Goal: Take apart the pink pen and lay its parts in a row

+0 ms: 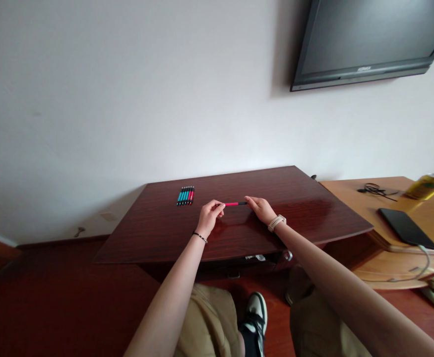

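Observation:
A red and black pen [233,204] is held level above the dark wooden table [157,238], stretched between my two hands. My left hand [210,216] pinches its red end. The fingers of my right hand [262,209] are closed on its black end. To the left of my left hand, several pens [185,196] lie side by side in a neat row on the table. Most of that row is blue with black ends, and the pens on its right side are red.
A lighter wooden cabinet [373,193] adjoins the table on the right. On it are a black phone [406,227] with a white cable, a black cord [375,190] and a yellow can [427,186]. A television [373,39] hangs on the wall above.

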A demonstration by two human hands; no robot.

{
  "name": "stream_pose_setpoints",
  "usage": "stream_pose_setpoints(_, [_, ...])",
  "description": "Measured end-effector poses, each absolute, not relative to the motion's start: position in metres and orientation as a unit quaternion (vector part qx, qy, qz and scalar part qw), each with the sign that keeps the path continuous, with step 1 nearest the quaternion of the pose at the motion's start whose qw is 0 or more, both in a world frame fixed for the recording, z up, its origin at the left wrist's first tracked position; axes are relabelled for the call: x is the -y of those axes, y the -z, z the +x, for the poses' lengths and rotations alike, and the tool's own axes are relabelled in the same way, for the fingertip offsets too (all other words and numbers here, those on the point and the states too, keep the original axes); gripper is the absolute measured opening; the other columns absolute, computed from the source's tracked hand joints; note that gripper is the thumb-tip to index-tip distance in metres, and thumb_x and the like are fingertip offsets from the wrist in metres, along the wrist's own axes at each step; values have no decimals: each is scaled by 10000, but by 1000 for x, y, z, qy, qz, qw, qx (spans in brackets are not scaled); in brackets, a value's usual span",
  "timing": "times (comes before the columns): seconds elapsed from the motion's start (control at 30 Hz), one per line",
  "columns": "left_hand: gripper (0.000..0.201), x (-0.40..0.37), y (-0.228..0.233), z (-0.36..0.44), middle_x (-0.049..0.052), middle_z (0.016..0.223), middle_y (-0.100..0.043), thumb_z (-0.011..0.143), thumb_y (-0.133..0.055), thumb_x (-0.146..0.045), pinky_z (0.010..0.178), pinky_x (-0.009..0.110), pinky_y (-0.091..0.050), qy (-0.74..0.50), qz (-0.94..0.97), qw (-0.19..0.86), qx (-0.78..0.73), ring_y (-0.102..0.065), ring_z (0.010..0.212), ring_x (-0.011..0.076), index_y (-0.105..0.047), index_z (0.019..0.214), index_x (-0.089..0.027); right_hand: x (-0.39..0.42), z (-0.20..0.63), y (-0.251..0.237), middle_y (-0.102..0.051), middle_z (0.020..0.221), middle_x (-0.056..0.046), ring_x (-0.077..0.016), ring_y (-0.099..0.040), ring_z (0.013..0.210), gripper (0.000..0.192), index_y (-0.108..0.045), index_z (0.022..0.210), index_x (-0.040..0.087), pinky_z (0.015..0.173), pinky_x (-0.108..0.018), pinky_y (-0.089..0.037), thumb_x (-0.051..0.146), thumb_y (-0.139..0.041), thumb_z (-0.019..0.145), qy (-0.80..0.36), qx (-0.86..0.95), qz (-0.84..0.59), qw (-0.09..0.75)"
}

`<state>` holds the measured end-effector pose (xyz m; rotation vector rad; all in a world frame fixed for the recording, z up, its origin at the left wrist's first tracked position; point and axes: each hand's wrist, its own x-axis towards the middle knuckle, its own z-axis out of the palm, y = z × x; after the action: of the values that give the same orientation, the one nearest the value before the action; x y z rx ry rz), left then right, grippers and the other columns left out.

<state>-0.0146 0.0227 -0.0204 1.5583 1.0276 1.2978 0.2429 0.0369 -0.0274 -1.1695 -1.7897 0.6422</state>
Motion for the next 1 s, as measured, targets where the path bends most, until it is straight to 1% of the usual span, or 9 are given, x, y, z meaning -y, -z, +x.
stream_pose_setpoints(0.17, [618,-21,20,-14,-5,476,-494,1004,-553,-664,553,297,-368,-494,638,387,-446,-467,477,138,-643,606,-200,-37,242,29,-579,658,-23,-224,-525,644,601,-508,700,244,650,-332,-417,730,-393,1034,-251,725,-465,441])
stream_pose_setpoints(0.23, [613,-20,19,-13,-1,487,-508,998,-565,-668,552,292,-375,-496,633,392,-447,-481,486,139,-648,615,-196,-37,242,30,-582,665,-24,-225,-529,647,595,-509,704,243,651,-334,-416,724,-396,1037,-252,723,-465,443])
stream_pose_setpoints(0.37, [396,-21,18,-13,44,788,-727,935,-719,-567,654,283,-485,-521,613,436,-404,-649,686,165,-762,1031,-185,-38,242,31,-545,643,-11,-208,-492,618,582,-487,699,241,641,-335,-380,705,-407,1041,-253,713,-475,449])
stream_pose_setpoints(0.43, [432,-22,19,-14,58,911,-759,879,-801,-504,712,285,-518,-523,617,441,-390,-688,785,176,-740,1179,-199,-38,242,32,-521,632,-6,-201,-469,605,581,-469,696,242,630,-333,-359,703,-402,1044,-257,708,-480,451])
stream_pose_setpoints(0.53, [360,-23,21,-15,49,819,-732,895,-780,-529,695,281,-516,-523,626,417,-401,-666,744,169,-751,986,-182,-37,242,31,-509,625,-3,-197,-453,599,596,-444,684,245,626,-330,-356,715,-390,1046,-262,710,-474,450])
stream_pose_setpoints(0.67, [570,-23,22,-15,5,531,-549,977,-615,-656,542,264,-413,-517,612,383,-459,-526,524,134,-656,664,-183,-35,241,30,-523,635,1,-192,-471,615,599,-439,681,244,648,-324,-379,712,-396,1052,-261,722,-456,450])
stream_pose_setpoints(0.73, [557,-23,20,-15,10,549,-573,976,-608,-665,532,263,-412,-512,607,395,-461,-534,521,136,-691,712,-182,-35,241,29,-539,640,4,-190,-491,623,591,-461,685,242,658,-317,-393,701,-410,1056,-262,722,-454,451])
stream_pose_setpoints(0.87, [388,-22,18,-14,43,883,-749,888,-782,-545,662,277,-519,-502,642,412,-409,-660,715,164,-759,1089,-214,-34,240,30,-564,653,10,-186,-506,629,557,-514,712,243,654,-306,-406,674,-443,1058,-272,721,-452,449])
stream_pose_setpoints(1.0, [404,-21,19,-14,25,683,-670,940,-704,-581,617,274,-479,-500,645,379,-435,-615,640,164,-758,852,-191,-32,239,28,-619,696,5,-192,-559,673,522,-574,751,242,699,-307,-438,658,-480,1052,-289,729,-436,442])
